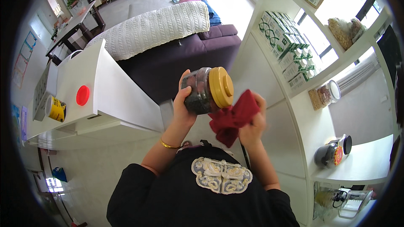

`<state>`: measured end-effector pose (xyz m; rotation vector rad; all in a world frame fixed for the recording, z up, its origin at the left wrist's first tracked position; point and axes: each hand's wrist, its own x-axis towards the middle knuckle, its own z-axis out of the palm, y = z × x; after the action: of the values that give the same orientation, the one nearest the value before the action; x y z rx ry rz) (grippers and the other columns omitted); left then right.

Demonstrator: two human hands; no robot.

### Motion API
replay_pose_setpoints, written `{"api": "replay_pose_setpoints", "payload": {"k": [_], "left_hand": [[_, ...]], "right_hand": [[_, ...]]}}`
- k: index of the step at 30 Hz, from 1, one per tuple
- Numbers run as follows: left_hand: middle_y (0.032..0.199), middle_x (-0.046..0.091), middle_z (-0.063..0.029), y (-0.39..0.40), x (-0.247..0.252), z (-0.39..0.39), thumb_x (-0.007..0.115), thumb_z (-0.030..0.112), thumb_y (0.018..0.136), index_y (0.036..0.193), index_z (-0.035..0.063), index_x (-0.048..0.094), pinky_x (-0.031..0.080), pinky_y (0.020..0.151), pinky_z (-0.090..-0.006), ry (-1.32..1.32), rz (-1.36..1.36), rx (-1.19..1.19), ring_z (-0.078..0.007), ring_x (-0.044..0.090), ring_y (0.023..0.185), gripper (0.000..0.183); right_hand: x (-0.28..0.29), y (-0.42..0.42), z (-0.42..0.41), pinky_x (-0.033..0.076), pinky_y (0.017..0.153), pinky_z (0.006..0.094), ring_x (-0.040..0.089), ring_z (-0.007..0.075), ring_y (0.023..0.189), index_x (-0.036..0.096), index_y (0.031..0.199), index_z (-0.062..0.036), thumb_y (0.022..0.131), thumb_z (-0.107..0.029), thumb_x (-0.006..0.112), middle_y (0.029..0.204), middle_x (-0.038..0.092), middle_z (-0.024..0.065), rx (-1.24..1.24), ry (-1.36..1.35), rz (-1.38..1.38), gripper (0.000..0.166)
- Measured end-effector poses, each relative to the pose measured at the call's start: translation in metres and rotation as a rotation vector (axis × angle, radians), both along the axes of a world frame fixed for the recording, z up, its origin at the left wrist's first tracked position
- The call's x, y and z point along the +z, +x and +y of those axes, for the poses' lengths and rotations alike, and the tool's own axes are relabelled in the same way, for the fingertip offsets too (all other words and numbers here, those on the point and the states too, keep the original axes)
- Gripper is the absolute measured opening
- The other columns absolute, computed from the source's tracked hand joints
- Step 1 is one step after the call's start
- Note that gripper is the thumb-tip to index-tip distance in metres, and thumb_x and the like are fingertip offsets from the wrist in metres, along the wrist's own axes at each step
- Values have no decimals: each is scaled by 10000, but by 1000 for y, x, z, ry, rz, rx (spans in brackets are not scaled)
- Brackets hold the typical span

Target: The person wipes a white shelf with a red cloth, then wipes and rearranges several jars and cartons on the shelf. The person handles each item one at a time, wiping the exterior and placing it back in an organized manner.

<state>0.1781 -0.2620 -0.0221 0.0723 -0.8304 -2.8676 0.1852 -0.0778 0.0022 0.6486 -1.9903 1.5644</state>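
Observation:
My left hand grips a clear jar around its body, the jar tilted with its yellow lid on and facing right. Dark contents show through the jar's wall; I cannot tell what they are. In my right hand is a bunched dark red cloth, held just below and right of the lid. Whether the cloth touches the jar is hard to tell. The right hand is slightly blurred.
At right, a white shelf unit bears milk cartons, a jar of dried food and a dark jar. To the left, a white cabinet carries a red lid and a yellow can. A purple sofa stands ahead.

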Motion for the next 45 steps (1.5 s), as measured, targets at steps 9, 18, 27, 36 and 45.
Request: {"api": "replay_pose_setpoints", "payload": {"k": [9,18,27,36,45], "left_hand": [[1326,446,-124,16,12,21,648,245,713,1430,136,271,392,1049,-391,-324,122,48,-273,473,1229,817],[1363,461,-134,10,1,12,612,318,756,1416,93,344,366,1076,-429,-2,121,-99,-303,472,1249,747],[1365,499,-125,2,-10,-7,429,489,867,1325,85,491,364,1055,-501,313,5,-209,-319,467,1258,615],[1350,496,-131,5,1,6,507,405,837,1355,71,430,393,1044,-435,60,32,-100,-298,489,1230,621],[1302,481,-146,11,21,-2,560,229,782,1397,90,338,386,1051,-422,18,125,-135,-297,486,1210,669]], "right_hand": [[40,-32,-30,365,1024,431,455,393,1230,580,1151,43,858,-60,496,1327,502,186,87,150,-136,322],[3,-49,-24,417,916,257,543,105,1018,568,1234,30,992,-186,445,1125,625,54,301,-487,-554,347],[4,-34,5,375,1046,356,421,236,1283,202,1481,-39,917,-350,558,1480,329,108,395,-745,-360,736],[33,-25,-8,427,951,361,540,315,1123,482,1287,33,682,-124,691,1307,521,184,181,164,-218,659],[51,-24,0,477,848,317,599,241,944,483,1286,32,656,-99,657,1109,587,160,281,179,-425,667]]}}
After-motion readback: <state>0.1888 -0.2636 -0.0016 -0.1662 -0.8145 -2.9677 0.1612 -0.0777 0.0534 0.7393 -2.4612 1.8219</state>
